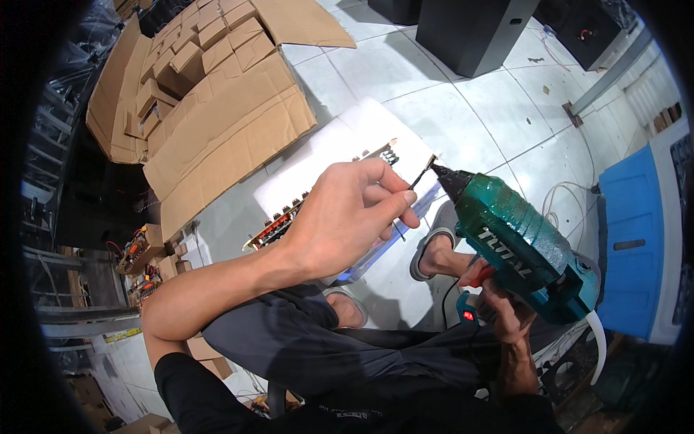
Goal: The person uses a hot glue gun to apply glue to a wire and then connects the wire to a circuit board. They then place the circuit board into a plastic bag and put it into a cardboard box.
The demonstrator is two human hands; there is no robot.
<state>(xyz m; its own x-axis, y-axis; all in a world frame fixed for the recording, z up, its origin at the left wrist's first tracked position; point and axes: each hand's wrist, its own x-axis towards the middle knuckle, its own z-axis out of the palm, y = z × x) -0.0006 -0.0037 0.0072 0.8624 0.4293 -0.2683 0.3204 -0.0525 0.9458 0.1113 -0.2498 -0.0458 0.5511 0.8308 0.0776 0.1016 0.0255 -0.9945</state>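
Note:
My left hand (354, 217) is raised in the middle of the view, its thumb and fingers pinched on a thin dark drill bit (421, 176). The bit's tip meets the black nose of a teal power drill (520, 242). My right hand (506, 307) grips the drill's handle from below, near its red trigger. Under the hands lies a white board (340, 148) with a long circuit board (289, 217) along its near edge. My legs in dark trousers and grey sandals are below.
Flattened brown cardboard (217, 123) with small boxes covers the floor at upper left. Black cabinets (470, 29) stand at the top. A blue and white container (636, 239) is at the right. More circuit boards (137, 253) sit at the left. A white cable lies on the tiles.

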